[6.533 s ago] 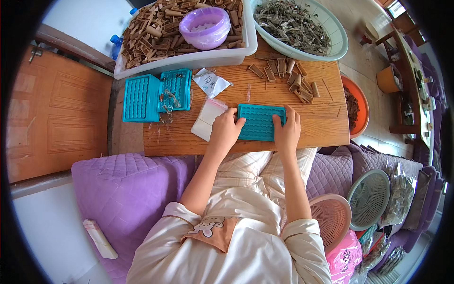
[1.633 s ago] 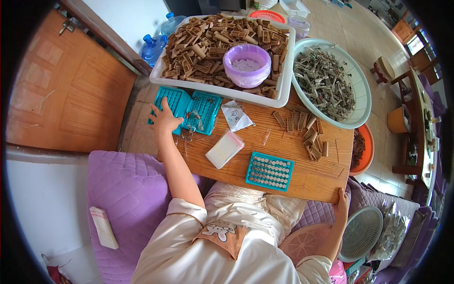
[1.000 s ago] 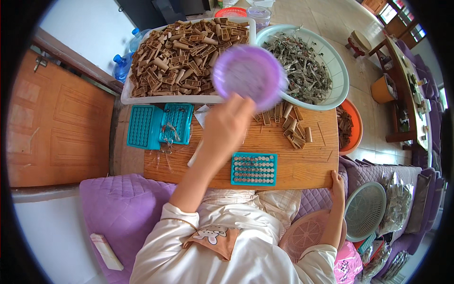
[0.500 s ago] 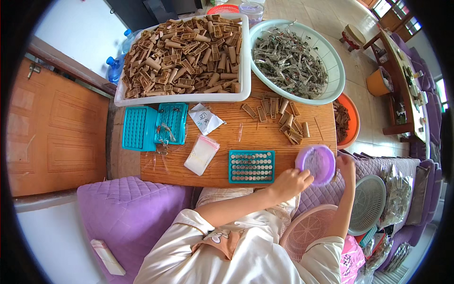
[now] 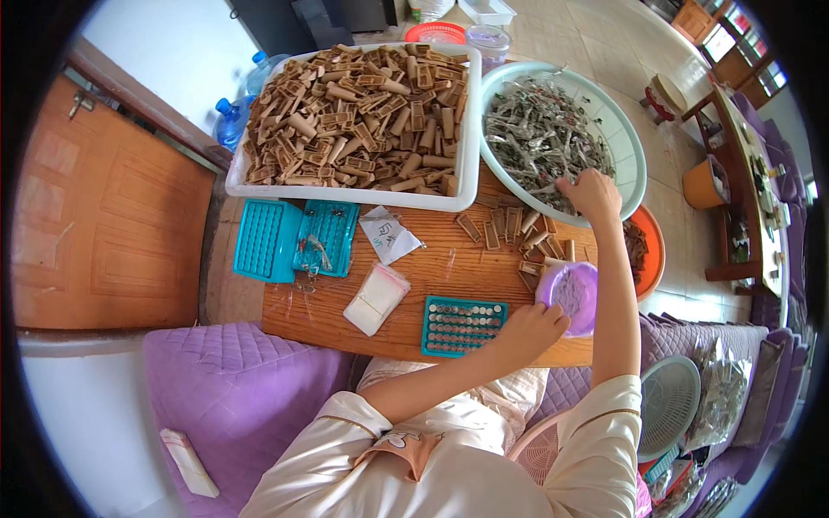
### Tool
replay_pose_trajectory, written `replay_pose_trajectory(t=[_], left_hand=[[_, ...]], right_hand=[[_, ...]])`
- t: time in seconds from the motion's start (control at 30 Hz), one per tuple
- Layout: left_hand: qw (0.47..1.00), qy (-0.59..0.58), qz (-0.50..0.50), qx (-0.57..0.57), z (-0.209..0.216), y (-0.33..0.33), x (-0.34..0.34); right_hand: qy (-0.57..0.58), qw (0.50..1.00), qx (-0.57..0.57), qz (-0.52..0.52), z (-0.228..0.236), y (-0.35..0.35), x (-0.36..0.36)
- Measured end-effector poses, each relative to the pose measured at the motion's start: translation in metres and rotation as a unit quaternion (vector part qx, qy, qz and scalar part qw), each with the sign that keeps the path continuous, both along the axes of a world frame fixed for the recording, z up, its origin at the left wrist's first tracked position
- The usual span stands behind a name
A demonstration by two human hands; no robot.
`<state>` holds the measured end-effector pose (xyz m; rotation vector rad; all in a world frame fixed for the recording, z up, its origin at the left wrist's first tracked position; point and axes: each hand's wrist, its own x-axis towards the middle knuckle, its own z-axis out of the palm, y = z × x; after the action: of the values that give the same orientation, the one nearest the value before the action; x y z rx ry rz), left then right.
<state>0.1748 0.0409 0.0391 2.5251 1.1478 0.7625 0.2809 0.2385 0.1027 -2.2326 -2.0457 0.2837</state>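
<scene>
L hand (image 5: 535, 332) on purple bowl (image 5: 547, 281), R hand (image 5: 594, 194) up at pale green basin (image 5: 637, 160).

From L: blue-green case (image 5: 266, 242), stack of thin bags (image 5: 376, 298), then blue-green tray (image 5: 426, 326) w/ rows of round silver bits (image 5: 458, 319), flat on wood table (image 5: 414, 268), long side going L–R. L hand is by tray's near R corner, fingers & thumb pinched on bowl's near L rim. Bowl's round, so no long side; it's just R of tray, pale bits (image 5: 572, 289) inside; can't tell if it sits on table or is held up. L hand is nearer to bowl & tray. R hand is past bowl, farther from the body, fingers bent over basin's near side by shiny strips (image 5: 544, 142); can't tell if it's got any.
</scene>
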Motion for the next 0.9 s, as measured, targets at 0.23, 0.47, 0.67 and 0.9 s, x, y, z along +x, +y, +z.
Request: replay_pose_trajectory(t=[0.23,0.47,0.67,0.9], left_hand=[[0.992,-0.118,0.009,-0.045,0.039,0.009,-0.047],[0.903,-0.049,0.427,0.002,0.084,0.113,-0.192],[0.924,-0.060,0.378,-0.014,0.052,0.198,-0.215],[0.933,0.176,0.313,-0.002,0.050,0.223,-0.196]], right_hand=[[0.075,0.995,0.063,0.002,-0.012,0.011,-0.001],[0.358,0.891,0.277,-0.016,0.034,0.009,0.021],[0.577,0.702,0.408,0.091,0.083,-0.021,-0.013],[0.764,0.581,0.183,0.213,0.074,-0.095,-0.034]])
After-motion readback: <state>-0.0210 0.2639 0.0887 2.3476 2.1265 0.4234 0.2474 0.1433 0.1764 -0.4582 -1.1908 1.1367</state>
